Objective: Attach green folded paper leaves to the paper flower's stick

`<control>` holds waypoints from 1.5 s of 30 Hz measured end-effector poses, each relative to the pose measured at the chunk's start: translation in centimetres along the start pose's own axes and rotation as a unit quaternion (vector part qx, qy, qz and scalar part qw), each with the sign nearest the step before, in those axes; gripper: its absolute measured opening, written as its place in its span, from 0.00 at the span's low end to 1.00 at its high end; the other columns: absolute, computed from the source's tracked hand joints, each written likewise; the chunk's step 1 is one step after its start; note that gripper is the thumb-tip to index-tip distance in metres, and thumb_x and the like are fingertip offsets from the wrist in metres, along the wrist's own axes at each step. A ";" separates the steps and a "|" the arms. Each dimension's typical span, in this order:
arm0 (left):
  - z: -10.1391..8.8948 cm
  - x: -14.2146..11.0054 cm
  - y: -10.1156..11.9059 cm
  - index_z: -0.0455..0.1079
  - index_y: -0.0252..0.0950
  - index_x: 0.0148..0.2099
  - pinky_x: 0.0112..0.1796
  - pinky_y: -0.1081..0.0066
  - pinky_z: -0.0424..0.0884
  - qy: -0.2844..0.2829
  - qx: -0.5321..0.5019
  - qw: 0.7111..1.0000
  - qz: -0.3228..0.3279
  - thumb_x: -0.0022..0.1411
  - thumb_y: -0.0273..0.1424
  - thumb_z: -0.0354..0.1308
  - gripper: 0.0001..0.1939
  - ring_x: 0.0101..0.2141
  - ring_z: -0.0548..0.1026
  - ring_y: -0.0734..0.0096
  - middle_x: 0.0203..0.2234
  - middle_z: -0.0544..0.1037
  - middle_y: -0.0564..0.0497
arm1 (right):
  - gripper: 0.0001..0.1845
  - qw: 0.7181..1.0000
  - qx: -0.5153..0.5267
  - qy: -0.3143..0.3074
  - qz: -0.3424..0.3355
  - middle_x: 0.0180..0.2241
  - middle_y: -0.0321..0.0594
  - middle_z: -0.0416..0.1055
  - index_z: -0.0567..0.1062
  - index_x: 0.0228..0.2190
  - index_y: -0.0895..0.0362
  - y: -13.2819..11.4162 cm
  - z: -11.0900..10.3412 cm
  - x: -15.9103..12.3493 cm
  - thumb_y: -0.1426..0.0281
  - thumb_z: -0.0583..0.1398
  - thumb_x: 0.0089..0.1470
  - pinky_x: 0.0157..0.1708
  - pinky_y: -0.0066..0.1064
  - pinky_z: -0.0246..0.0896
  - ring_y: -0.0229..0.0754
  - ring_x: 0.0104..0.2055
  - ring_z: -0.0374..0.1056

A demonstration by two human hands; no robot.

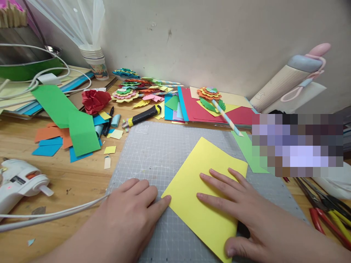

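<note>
A yellow sheet of paper (189, 186) lies at an angle on a grey cutting mat (142, 157) with a white grid. My left hand (134, 208) is at its left corner. One finger presses on that corner while the other fingers are curled in; the thumb is hidden. Across the right part of the sheet my right hand (236, 204) rests flat, fingers spread, thumb near the bottom corner. Something dark under the right palm is mostly hidden. A light green paper strip (251, 153) lies at the mat's right side.
Left are a glue gun (24, 182), green paper (79, 128) and scraps. Behind the mat lie a utility knife (144, 116), paper flowers (126, 93), a paper flower on a striped straw (211, 96), and red crumpled paper (95, 101). Scissors (315, 201) and red-handled pliers (318, 221) lie right.
</note>
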State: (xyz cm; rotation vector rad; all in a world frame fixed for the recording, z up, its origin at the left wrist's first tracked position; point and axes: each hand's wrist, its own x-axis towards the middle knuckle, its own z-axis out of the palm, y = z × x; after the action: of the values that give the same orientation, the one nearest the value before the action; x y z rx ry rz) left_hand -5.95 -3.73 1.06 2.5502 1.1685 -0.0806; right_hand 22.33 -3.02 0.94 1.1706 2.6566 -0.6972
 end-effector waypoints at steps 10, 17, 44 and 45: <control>0.3 -0.4 -0.1 0.68 0.45 0.52 0.37 0.62 0.62 -0.004 -0.004 1.000 0.012 0.57 0.27 0.53 0.20 0.35 0.69 0.61 0.33 0.74 0.49 | 0.38 1.000 0.001 -0.004 0.005 0.64 0.35 0.40 0.51 0.59 0.36 0.0 0.0 0.1 0.46 0.56 0.48 0.56 0.66 0.33 0.62 0.64 0.38; 0.1 -0.4 0.0 0.69 0.43 0.51 0.38 0.63 0.62 -0.003 -0.019 1.000 0.007 0.56 0.27 0.54 0.19 0.35 0.69 0.62 0.33 0.74 0.48 | 0.38 1.000 0.002 -0.005 0.002 0.64 0.36 0.41 0.52 0.59 0.37 0.0 0.0 0.1 0.48 0.57 0.48 0.56 0.65 0.32 0.62 0.64 0.38; -0.3 -0.2 0.2 0.70 0.43 0.49 0.38 0.63 0.63 0.003 -0.020 1.000 0.003 0.56 0.24 0.52 0.19 0.35 0.70 0.62 0.31 0.74 0.49 | 0.38 1.000 0.007 0.011 0.006 0.64 0.35 0.41 0.53 0.58 0.37 -0.1 -0.1 -0.1 0.49 0.58 0.48 0.56 0.66 0.31 0.62 0.64 0.39; -0.3 -0.2 0.2 0.70 0.43 0.49 0.37 0.64 0.63 0.003 -0.022 1.000 0.004 0.56 0.24 0.52 0.19 0.34 0.70 0.62 0.31 0.74 0.49 | 0.38 1.000 0.007 0.011 0.005 0.64 0.35 0.42 0.53 0.58 0.37 -0.1 0.0 -0.1 0.49 0.58 0.48 0.57 0.65 0.31 0.62 0.64 0.39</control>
State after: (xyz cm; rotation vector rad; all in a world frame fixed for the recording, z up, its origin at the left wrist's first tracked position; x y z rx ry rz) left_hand -5.98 -3.86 1.46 2.5173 1.1496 -0.0443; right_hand 22.34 -3.14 1.05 1.2023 2.6651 -0.7079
